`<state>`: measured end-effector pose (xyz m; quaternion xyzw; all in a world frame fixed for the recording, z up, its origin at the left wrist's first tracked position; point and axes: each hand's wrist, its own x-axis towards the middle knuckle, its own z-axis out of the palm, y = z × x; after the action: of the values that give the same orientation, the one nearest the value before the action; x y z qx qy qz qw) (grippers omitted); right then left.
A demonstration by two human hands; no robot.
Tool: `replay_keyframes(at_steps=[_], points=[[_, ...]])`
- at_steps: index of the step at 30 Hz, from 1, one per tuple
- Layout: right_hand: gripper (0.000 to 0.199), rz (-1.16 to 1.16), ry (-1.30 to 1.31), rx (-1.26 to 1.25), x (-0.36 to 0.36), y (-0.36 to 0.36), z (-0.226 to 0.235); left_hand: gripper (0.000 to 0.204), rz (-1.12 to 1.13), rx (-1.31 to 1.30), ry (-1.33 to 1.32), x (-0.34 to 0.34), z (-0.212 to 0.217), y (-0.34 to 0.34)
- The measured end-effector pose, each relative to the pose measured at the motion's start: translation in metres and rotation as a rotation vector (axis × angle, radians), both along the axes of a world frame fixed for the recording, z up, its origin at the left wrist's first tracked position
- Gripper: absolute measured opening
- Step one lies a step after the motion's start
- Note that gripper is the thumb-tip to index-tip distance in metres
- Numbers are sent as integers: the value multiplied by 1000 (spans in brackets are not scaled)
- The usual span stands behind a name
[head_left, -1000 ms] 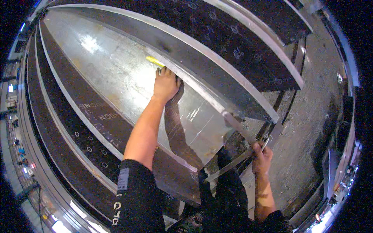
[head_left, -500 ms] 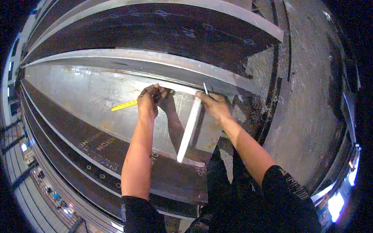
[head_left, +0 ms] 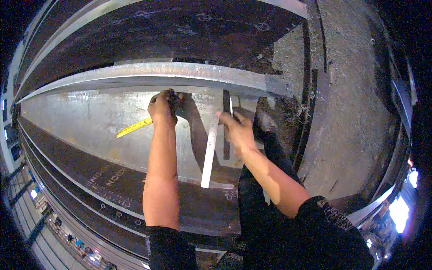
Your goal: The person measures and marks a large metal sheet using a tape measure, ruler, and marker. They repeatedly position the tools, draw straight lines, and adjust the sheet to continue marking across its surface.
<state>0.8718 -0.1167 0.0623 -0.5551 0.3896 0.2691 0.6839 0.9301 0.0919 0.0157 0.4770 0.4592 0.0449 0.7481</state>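
Left hand (head_left: 163, 108) closed on yellow tape measure (head_left: 134, 128); right hand (head_left: 237, 131) (blurred) seemingly gripping steel square (head_left: 210, 153).

Dim scene overall. Light falls from above onto the steel plate (head_left: 90, 121), producing pale glare and forearm shadows. Right hand (head_left: 236, 130) shows motion blur. Fisheye bends edges; corners are black.

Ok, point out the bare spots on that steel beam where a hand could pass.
Free: the shiny web left of the yellow tape measure, between top flange and lower flange.
Crowded: between left hand and right hand, where the steel square lies.
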Motion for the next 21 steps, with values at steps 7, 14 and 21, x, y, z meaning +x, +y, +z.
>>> replay_keyframes(at_steps=[7, 14, 21], points=[[26, -123, -23, 105, 15, -6, 33, 6, -38, 37, -81, 4, -28, -7], [24, -85, 33, -37, -5, -5, 0, 9, 137, -207, -99, 12, -26, -18], [22, -181, -37, 35, 2, 6, 11, 12, 115, -180, -66, 9, -26, -9]])
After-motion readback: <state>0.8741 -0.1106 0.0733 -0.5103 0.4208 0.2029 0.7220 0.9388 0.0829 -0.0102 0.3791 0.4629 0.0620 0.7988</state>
